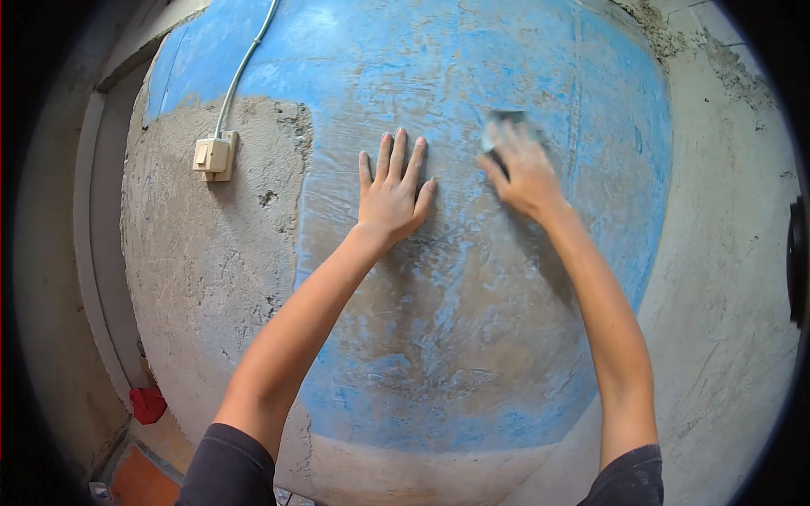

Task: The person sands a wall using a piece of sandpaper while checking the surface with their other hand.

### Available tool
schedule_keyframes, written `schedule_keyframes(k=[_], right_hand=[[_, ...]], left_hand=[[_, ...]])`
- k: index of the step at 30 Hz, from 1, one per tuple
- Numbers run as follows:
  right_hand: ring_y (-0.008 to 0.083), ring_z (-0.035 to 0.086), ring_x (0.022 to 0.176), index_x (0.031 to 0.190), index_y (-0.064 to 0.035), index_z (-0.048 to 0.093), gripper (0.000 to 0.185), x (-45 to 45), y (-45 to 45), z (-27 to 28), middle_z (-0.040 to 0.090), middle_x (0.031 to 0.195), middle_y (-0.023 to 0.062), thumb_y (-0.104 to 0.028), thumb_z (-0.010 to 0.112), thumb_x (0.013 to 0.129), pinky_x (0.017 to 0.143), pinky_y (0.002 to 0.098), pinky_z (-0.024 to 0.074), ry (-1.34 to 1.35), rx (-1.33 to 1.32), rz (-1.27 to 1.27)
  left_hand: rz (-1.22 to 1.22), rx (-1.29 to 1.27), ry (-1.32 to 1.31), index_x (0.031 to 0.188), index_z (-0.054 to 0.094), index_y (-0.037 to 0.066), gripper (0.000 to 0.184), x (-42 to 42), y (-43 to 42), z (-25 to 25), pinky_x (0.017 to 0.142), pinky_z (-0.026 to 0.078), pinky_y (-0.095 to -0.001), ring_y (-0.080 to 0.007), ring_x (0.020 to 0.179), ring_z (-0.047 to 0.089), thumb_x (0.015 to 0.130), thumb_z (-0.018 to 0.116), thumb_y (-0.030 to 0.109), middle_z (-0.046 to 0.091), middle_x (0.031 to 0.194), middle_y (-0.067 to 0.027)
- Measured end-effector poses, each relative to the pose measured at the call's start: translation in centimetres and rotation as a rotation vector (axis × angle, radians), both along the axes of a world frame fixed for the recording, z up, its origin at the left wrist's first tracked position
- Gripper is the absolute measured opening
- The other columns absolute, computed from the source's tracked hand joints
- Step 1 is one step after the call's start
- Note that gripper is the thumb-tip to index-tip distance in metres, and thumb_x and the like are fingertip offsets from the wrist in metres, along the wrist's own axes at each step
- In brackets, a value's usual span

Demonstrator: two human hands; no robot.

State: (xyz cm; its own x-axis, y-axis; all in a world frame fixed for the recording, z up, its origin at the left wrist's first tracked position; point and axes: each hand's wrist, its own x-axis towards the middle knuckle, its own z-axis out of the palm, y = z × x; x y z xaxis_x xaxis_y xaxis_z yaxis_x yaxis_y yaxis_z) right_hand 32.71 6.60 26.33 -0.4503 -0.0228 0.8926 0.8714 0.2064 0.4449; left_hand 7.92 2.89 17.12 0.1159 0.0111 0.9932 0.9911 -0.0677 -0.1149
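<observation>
My left hand (392,192) lies flat against the wall (439,337), fingers spread and pointing up, with nothing in it. The wall's blue paint is worn through to grey-brown patches. Higher and to the right, my right hand (525,173) presses a small piece of what looks like sandpaper (508,115) on the painted surface. Motion blurs its fingers and the piece, whose dark top edge sticks out beyond the fingertips.
A cream light switch (212,157) with a white cable (245,63) is fixed on bare rough plaster (219,253) at left. A doorway frame (93,228) stands farther left, with a red cloth (148,406) low beside it. A grey wall (717,295) meets the blue one at right.
</observation>
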Motion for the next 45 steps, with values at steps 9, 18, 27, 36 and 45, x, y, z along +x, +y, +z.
schedule_keyframes(k=[9, 18, 27, 36, 45], right_hand=[[0.0345, 0.025, 0.152, 0.159, -0.0194, 0.029, 0.073, 4.6, -1.3, -1.4, 0.032, 0.162, 0.0153, -0.064, 0.032, 0.101, 0.122, 0.0505, 0.0223, -0.212, -0.13, 0.031], [0.0341, 0.026, 0.151, 0.158, -0.0178, 0.033, 0.072, 3.3, -0.2, -0.8, 0.031, 0.163, 0.0156, -0.063, 0.032, 0.102, 0.122, 0.0519, 0.0216, -0.177, -0.039, 0.101], [0.0354, 0.025, 0.151, 0.158, -0.0248, 0.034, 0.069, -0.7, -1.7, 0.3, 0.032, 0.162, 0.0174, -0.064, 0.036, 0.101, 0.123, 0.0524, 0.0204, -0.232, -0.047, 0.059], [0.0359, 0.02, 0.153, 0.159, -0.0211, 0.031, 0.075, -6.1, -3.2, -3.2, 0.03, 0.163, 0.0152, -0.067, 0.033, 0.099, 0.124, 0.0531, 0.0129, -0.383, -0.052, 0.001], [0.0367, 0.024, 0.151, 0.158, -0.0206, 0.033, 0.078, -7.3, -2.7, -6.6, 0.03, 0.162, 0.0182, -0.069, 0.038, 0.097, 0.122, 0.0555, 0.019, -0.306, -0.045, -0.068]], left_hand=[[0.065, 0.061, -0.005, 0.16, 0.023, 0.009, 0.068, 4.1, 1.8, 1.8, 0.122, 0.01, -0.0595, -0.0342, 0.155, 0.014, 0.104, 0.036, 0.046, 0.021, 0.167, -0.0123], [0.051, 0.08, 0.09, 0.159, 0.028, 0.014, 0.066, 2.8, 1.2, 0.7, 0.123, 0.014, -0.0539, -0.0312, 0.154, 0.019, 0.104, 0.038, 0.048, 0.026, 0.165, -0.0081], [0.136, 0.054, 0.302, 0.157, 0.031, 0.039, 0.057, -5.1, -1.5, 2.6, 0.125, 0.017, -0.0502, -0.0258, 0.153, 0.024, 0.103, 0.038, 0.054, 0.029, 0.165, -0.0003], [0.074, 0.151, 0.163, 0.156, 0.036, 0.035, 0.055, -9.2, -1.4, 3.3, 0.123, 0.019, -0.0541, -0.0303, 0.151, 0.026, 0.104, 0.037, 0.051, 0.032, 0.163, -0.0065], [0.011, 0.205, 0.171, 0.156, 0.036, 0.033, 0.052, -9.7, -0.2, 3.0, 0.122, 0.019, -0.0553, -0.0322, 0.15, 0.028, 0.105, 0.037, 0.041, 0.035, 0.161, -0.0083]])
